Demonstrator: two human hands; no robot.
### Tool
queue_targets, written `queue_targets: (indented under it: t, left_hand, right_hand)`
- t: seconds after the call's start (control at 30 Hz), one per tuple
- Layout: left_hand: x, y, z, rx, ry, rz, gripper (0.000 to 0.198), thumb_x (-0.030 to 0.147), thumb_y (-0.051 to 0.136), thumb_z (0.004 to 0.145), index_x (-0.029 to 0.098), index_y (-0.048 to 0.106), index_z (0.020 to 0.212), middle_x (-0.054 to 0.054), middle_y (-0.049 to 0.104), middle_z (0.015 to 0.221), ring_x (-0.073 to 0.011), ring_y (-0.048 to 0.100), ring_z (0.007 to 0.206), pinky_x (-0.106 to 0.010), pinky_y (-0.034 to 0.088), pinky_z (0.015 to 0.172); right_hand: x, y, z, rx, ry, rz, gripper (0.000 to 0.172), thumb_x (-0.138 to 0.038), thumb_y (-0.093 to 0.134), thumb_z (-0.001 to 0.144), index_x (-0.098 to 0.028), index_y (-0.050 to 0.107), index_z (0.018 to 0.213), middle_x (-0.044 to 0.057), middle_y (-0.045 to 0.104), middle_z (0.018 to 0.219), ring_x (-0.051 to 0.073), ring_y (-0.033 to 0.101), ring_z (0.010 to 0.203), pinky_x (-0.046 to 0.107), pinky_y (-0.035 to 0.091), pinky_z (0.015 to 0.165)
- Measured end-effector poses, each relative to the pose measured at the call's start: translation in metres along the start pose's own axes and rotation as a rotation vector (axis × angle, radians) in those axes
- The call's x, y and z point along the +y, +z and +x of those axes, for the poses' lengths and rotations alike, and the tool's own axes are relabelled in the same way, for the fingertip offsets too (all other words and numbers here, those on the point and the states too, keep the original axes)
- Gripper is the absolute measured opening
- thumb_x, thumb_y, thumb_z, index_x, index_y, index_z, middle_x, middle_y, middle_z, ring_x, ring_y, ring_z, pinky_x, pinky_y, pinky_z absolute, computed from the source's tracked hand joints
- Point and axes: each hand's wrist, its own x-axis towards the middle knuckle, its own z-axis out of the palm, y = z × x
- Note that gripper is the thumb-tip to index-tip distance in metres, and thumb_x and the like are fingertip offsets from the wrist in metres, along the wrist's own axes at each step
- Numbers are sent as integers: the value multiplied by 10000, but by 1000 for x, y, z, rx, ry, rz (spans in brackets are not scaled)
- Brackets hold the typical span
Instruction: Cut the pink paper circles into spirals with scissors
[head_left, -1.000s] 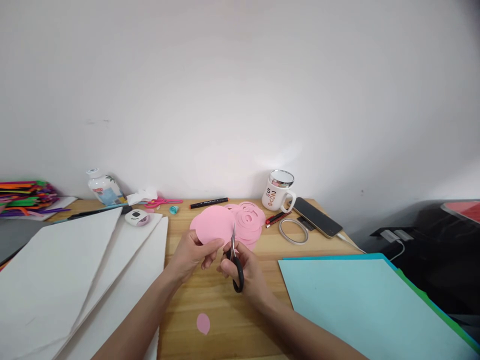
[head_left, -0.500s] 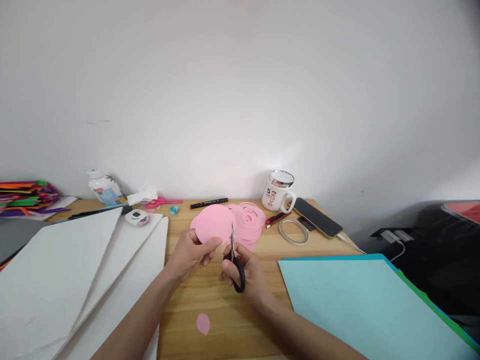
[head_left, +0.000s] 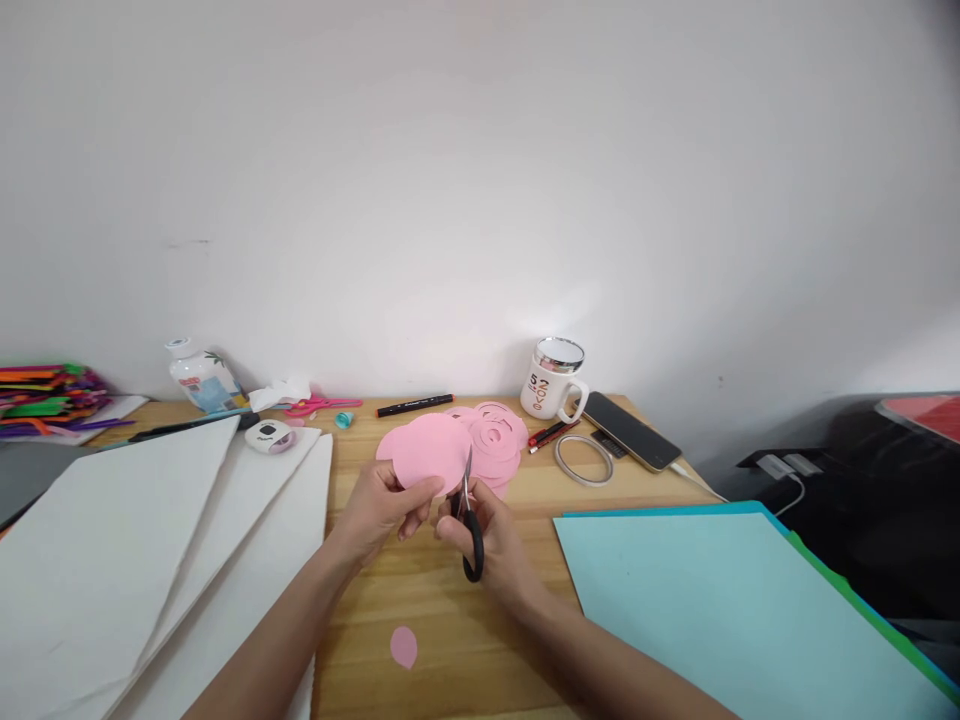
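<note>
My left hand [head_left: 386, 510] pinches the lower edge of a round pink paper disc [head_left: 424, 450] and holds it up over the wooden table [head_left: 442, 600]. My right hand [head_left: 491, 535] grips black-handled scissors [head_left: 469, 520]; their blades point up and meet the disc's right edge. Behind the disc lies a pile of pink paper spirals [head_left: 496, 440]. A small pink scrap [head_left: 403, 647] lies on the table near me.
White sheets [head_left: 150, 560] overlap at the left, with a turquoise sheet over a green one [head_left: 720, 610] at the right. Along the back stand a bottle [head_left: 201, 378], pink scissors [head_left: 319, 405], black marker [head_left: 414, 405], mug [head_left: 551, 378], tape ring [head_left: 583, 460], phone [head_left: 630, 430]. Coloured strips [head_left: 45, 395] are stacked far left.
The scissor blades have worked slightly further into the disc's right edge, and the disc has turned a little in my left hand. The view shifted slightly.
</note>
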Motion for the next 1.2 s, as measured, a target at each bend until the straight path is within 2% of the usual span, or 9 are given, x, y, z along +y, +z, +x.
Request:
queue_targets:
  t: [0.13, 0.33, 0.7, 1.0, 1.2]
  left_hand:
    - [1, 1, 0, -26, 13, 12, 352, 329, 660, 673, 124, 497, 439, 40, 465, 356, -34, 354, 293, -164, 226, 310]
    - [0, -2, 0, -14, 8, 10, 312, 329, 666, 667, 124, 524, 479, 43, 481, 367, -39, 360, 295, -166, 229, 314]
    - [3, -3, 0, -3, 4, -13, 329, 324, 678, 651, 128, 495, 458, 42, 482, 369, -34, 344, 296, -172, 224, 323]
    - [4, -4, 0, 24, 13, -10, 347, 324, 690, 629, 137, 460, 448, 51, 444, 345, -32, 323, 303, -174, 219, 327]
    - [4, -4, 1, -46, 14, -114, 313, 352, 658, 674, 131, 498, 521, 32, 512, 434, -48, 396, 299, -169, 264, 298]
  right_hand:
    - [-3, -1, 1, -17, -32, -8, 340, -418, 675, 668, -190, 471, 817, -29, 463, 654, 110, 390, 576, 225, 306, 505]
    - [1, -2, 1, 5, -15, -8, 332, -409, 671, 669, -196, 463, 817, -59, 421, 586, 98, 370, 520, 220, 281, 482]
    - [4, -2, 1, 14, 47, 12, 301, -390, 652, 678, -193, 461, 804, -83, 469, 464, 80, 399, 405, 203, 304, 422]
    - [8, -2, 0, 13, 69, 75, 279, -373, 653, 683, -192, 469, 788, -104, 433, 436, 67, 392, 364, 210, 341, 421]
    - [5, -1, -1, 15, 62, 51, 297, -391, 661, 680, -196, 457, 773, -99, 438, 449, 71, 409, 376, 205, 340, 422]
